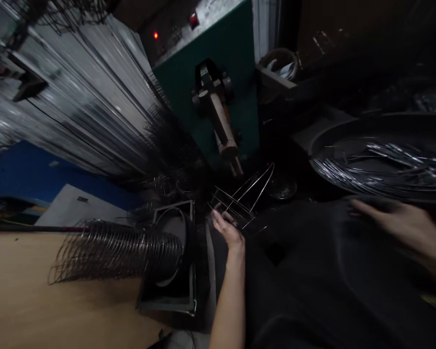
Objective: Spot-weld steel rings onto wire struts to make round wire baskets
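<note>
My left hand point(228, 229) is closed on the lower left part of a bent metal wire frame point(236, 202). The frame has a grid of crossing wires at its near end and a long loop reaching away to the upper right. Just beyond it, the pointed arm of a machine point(221, 121) slants down from a green panel. My right hand point(392, 220) is off to the right, blurred, above my dark-clothed leg and near a round basin. One finger stretches out to the left, the others are hard to make out, and nothing shows in its grasp.
The wide basin point(334, 127) holds shiny wire pieces point(349, 174). At left, a row of wire rings point(123, 247) hangs on a rod over a dark open box point(192, 291). A wooden board point(29, 300) lies at lower left. Ribbed metal sheeting point(94, 87) stands behind.
</note>
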